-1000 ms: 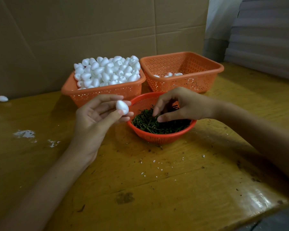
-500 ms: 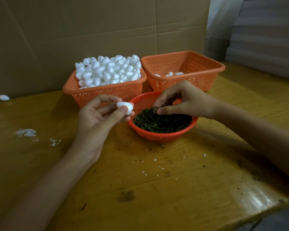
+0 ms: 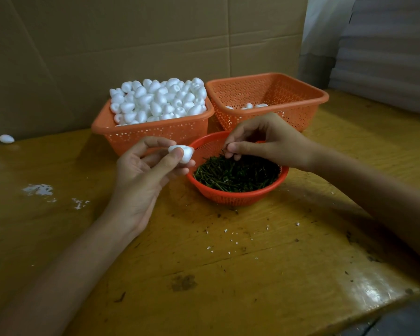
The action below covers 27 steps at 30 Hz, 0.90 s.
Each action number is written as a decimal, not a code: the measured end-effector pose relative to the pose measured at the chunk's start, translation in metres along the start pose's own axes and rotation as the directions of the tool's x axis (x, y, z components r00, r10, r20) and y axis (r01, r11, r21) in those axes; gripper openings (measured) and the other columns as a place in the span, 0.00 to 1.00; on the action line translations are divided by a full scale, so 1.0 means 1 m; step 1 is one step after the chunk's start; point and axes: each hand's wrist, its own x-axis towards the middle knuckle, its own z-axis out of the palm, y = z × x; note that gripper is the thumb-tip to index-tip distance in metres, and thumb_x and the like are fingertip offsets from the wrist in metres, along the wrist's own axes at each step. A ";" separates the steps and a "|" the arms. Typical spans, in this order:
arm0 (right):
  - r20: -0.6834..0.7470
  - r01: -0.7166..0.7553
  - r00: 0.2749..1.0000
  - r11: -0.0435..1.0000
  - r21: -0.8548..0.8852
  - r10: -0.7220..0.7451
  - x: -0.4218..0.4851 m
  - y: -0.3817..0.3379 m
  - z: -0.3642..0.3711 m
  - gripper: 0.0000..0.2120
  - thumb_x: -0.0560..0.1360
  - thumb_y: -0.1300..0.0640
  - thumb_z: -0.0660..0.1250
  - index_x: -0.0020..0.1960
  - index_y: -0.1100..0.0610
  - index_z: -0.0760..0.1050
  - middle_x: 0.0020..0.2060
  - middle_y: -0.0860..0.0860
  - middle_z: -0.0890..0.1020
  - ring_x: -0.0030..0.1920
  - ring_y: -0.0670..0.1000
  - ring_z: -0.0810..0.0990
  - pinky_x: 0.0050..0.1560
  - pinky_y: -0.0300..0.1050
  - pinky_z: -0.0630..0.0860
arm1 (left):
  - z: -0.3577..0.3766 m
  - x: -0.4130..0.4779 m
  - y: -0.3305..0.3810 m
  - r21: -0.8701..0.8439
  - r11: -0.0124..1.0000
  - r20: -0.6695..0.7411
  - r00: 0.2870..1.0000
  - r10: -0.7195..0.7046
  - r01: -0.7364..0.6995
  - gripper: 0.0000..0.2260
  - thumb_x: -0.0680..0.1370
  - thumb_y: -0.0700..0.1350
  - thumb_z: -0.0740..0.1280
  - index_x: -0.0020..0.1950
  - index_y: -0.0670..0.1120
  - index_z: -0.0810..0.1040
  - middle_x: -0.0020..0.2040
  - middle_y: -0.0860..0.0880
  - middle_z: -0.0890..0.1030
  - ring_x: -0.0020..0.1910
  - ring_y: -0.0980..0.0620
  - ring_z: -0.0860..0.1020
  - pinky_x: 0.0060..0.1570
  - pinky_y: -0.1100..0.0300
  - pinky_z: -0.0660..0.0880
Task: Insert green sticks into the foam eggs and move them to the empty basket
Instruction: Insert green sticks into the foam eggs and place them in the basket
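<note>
Presently, left grip (image 3: 143, 175) pinches foam egg (image 3: 182, 154), right grip (image 3: 264, 139) pinches green stick (image 3: 224, 152).
Stick bowl (image 3: 235, 198) fronts full basket (image 3: 155, 135) and sparse basket (image 3: 301, 103); stray egg (image 3: 6, 138) far left on counter (image 3: 252, 275).

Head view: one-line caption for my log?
Left hand holds a foam egg while right hand pinches a green stick above the round basket of sticks.
</note>
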 end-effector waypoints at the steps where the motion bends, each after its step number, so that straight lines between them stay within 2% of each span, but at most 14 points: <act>1: -0.009 0.008 1.000 1.000 0.012 -0.008 0.000 -0.002 0.000 0.08 0.80 0.61 0.70 0.55 0.65 0.82 0.46 0.57 0.88 0.45 0.59 0.87 0.52 0.51 0.84 | 0.000 0.000 0.000 -0.004 1.000 0.001 1.000 -0.005 0.005 0.08 0.74 0.44 0.77 0.52 0.47 0.82 0.53 0.36 0.87 0.48 0.43 0.88 0.46 0.60 0.83; 3: -0.037 0.045 0.998 0.999 0.023 -0.045 0.000 -0.008 0.001 0.08 0.81 0.62 0.69 0.56 0.66 0.80 0.45 0.59 0.87 0.42 0.61 0.86 0.48 0.52 0.84 | 0.001 0.000 0.001 -0.013 1.000 -0.001 1.000 -0.013 0.013 0.11 0.73 0.46 0.78 0.52 0.47 0.82 0.53 0.36 0.87 0.48 0.44 0.88 0.45 0.61 0.83; 6: -0.085 0.120 0.990 0.992 0.048 -0.116 -0.002 -0.022 0.005 0.07 0.80 0.62 0.70 0.56 0.64 0.82 0.42 0.57 0.87 0.37 0.58 0.85 0.43 0.49 0.84 | 0.001 0.000 0.000 -0.020 0.999 -0.005 1.000 -0.027 0.026 0.10 0.73 0.46 0.78 0.51 0.47 0.82 0.52 0.36 0.87 0.46 0.45 0.88 0.43 0.61 0.83; 9: -0.127 0.153 0.982 0.983 0.099 -0.140 -0.006 -0.033 0.015 0.07 0.78 0.61 0.73 0.53 0.65 0.81 0.39 0.56 0.87 0.32 0.56 0.85 0.38 0.46 0.82 | 0.001 0.000 0.000 -0.028 0.998 0.037 0.998 -0.050 0.051 0.08 0.75 0.42 0.76 0.52 0.47 0.82 0.53 0.36 0.87 0.46 0.45 0.88 0.41 0.61 0.83; 12: -0.166 0.166 0.975 0.981 0.097 -0.148 -0.009 -0.039 0.024 0.10 0.76 0.60 0.75 0.49 0.66 0.79 0.37 0.56 0.87 0.31 0.56 0.85 0.35 0.49 0.82 | 0.001 -0.001 0.001 -0.049 0.996 0.081 0.994 -0.067 0.071 0.08 0.73 0.44 0.78 0.50 0.49 0.84 0.54 0.37 0.87 0.47 0.45 0.88 0.41 0.60 0.83; 15: -0.153 0.156 0.977 0.986 0.056 -0.146 -0.009 -0.041 0.028 0.09 0.75 0.59 0.76 0.48 0.65 0.81 0.38 0.54 0.87 0.33 0.55 0.86 0.38 0.54 0.83 | 0.001 -0.001 0.000 -0.064 0.995 0.109 0.991 -0.075 0.083 0.10 0.72 0.44 0.78 0.51 0.48 0.83 0.56 0.36 0.86 0.50 0.43 0.88 0.42 0.61 0.83; 20: -0.087 0.136 0.987 0.991 -0.001 -0.136 -0.010 -0.041 0.029 0.08 0.77 0.61 0.75 0.55 0.62 0.84 0.46 0.51 0.88 0.41 0.52 0.88 0.49 0.49 0.84 | 0.000 0.000 0.000 -0.085 0.993 0.120 0.990 -0.077 0.088 0.11 0.72 0.42 0.78 0.52 0.46 0.80 0.58 0.37 0.86 0.51 0.46 0.88 0.43 0.61 0.83; 27: -0.155 0.104 0.981 0.992 -0.071 -0.114 -0.012 -0.041 0.031 0.06 0.78 0.66 0.73 0.54 0.61 0.84 0.44 0.53 0.88 0.41 0.51 0.88 0.49 0.57 0.84 | 0.000 0.000 0.000 -0.102 0.989 0.139 0.986 -0.089 0.103 0.11 0.73 0.41 0.77 0.53 0.46 0.81 0.60 0.36 0.85 0.54 0.42 0.88 0.44 0.61 0.83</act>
